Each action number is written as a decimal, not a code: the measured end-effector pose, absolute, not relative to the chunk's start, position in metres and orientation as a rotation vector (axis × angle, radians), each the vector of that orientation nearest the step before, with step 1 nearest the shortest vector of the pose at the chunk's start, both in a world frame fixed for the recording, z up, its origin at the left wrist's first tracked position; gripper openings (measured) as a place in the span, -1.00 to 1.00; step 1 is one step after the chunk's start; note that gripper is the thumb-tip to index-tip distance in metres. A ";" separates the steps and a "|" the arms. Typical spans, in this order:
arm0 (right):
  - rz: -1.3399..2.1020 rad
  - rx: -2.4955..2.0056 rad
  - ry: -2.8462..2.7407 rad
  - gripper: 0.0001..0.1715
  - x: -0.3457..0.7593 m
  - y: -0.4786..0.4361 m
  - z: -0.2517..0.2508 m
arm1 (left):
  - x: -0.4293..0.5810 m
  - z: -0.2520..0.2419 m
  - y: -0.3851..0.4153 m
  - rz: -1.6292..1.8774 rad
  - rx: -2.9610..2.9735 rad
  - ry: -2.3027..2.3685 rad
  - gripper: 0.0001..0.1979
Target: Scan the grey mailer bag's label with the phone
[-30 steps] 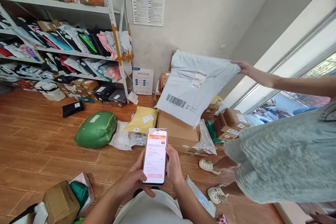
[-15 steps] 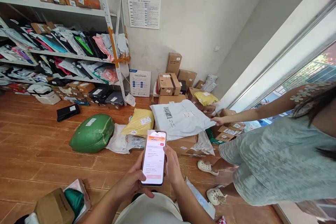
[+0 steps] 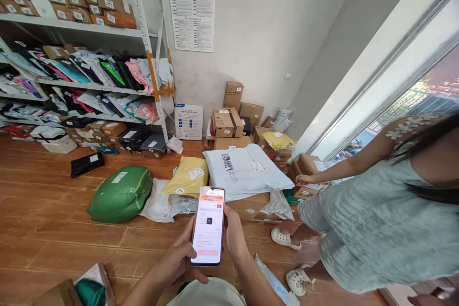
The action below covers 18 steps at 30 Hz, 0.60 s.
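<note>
A smartphone (image 3: 207, 229) stands upright between my two hands, low in the middle of the head view. Its lit screen shows a pale page with a red band near the top and a small dark square in the centre. My left hand (image 3: 181, 254) grips the phone from the left, with the thumb by the lower corner of the screen. Along the right edge, my right hand (image 3: 234, 234) closes on the phone, its fingers partly hidden behind it. Just beyond the phone lies a large white parcel bag (image 3: 247, 172) on top of cardboard boxes.
A yellow parcel (image 3: 186, 175) and a green bundle (image 3: 122, 193) lie on the floor to the left. Shelves (image 3: 100, 87) full of labelled packages line the left wall. At the right stands another person (image 3: 366, 220), one hand near the white bag. A plastic-wrapped parcel (image 3: 274, 282) lies near my feet.
A dark square has appeared on the phone's screen. The other person's hand has let go of the white bag's corner. My view has shifted slightly upward; both my hands still hold the phone.
</note>
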State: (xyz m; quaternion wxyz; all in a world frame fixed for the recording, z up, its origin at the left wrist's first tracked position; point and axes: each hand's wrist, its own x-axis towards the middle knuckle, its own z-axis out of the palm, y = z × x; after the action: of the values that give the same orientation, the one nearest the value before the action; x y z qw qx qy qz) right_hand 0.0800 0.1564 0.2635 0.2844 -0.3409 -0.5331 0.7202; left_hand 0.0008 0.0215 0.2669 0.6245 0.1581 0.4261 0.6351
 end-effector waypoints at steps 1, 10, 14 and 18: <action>1.903 -0.929 -1.436 -0.57 0.081 0.157 0.265 | 0.001 0.265 0.022 1.460 0.361 0.974 0.06; 2.075 -0.715 -1.404 -0.57 0.069 0.172 0.272 | 0.000 0.248 0.035 1.430 0.367 1.191 -0.08; 2.109 -0.779 -1.282 -0.47 0.057 0.179 0.268 | 0.003 0.249 0.041 1.377 0.399 1.293 -0.07; 2.057 -0.859 -1.275 -0.41 0.050 0.186 0.253 | 0.007 0.243 0.046 1.361 0.443 1.334 -0.09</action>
State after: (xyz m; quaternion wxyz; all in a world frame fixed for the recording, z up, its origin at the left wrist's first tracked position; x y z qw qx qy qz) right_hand 0.0499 0.1856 0.2530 0.2830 -0.3207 -0.4764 0.7682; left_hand 0.0065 0.0464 0.2429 0.5586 0.1877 0.5654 0.5771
